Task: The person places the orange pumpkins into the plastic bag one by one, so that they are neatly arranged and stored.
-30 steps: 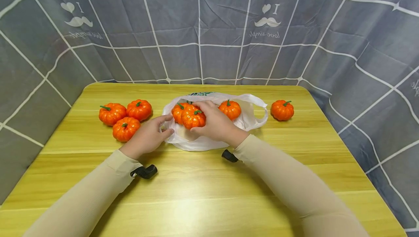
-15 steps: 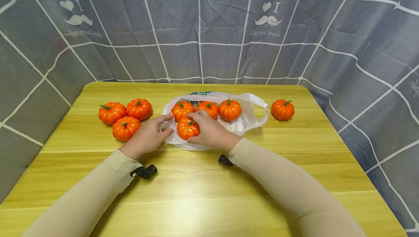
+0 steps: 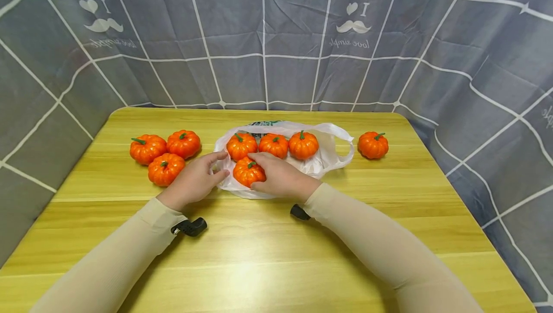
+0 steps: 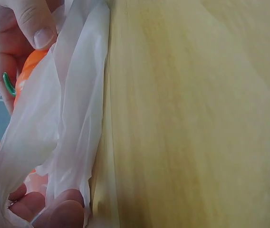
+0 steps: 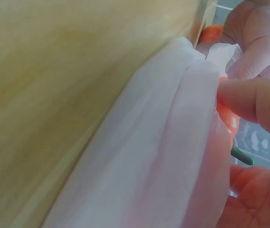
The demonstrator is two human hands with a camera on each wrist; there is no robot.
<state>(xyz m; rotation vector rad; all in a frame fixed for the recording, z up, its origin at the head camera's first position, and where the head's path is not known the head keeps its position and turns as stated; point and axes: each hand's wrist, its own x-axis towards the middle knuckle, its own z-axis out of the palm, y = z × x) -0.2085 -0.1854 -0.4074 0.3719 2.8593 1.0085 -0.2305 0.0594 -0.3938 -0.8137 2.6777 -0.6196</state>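
A white plastic bag (image 3: 328, 159) lies spread on the table with several small orange pumpkins in its opening. My right hand (image 3: 281, 176) grips the front pumpkin (image 3: 248, 173), thumb at the near side and fingers at the far side. Behind it sit a left pumpkin (image 3: 241, 147), a middle pumpkin (image 3: 274, 144) and a right pumpkin (image 3: 303, 145) in a row. My left hand (image 3: 194, 181) holds the bag's left edge; in the left wrist view its fingers (image 4: 66, 214) curl round the white plastic (image 4: 80, 109). The bag's wall partly hides the gripped pumpkin (image 4: 26, 71) there.
Three more pumpkins (image 3: 148, 149) stand clustered left of the bag, close to my left hand. One lone pumpkin (image 3: 373, 145) stands right of the bag handle. A grey checked curtain (image 3: 285, 34) hangs behind the wooden table (image 3: 259, 255).
My right hand has moved the gripped pumpkin toward the near left, down into the front of the bag. The middle pumpkin behind has come into sight. My left hand has stayed in place.
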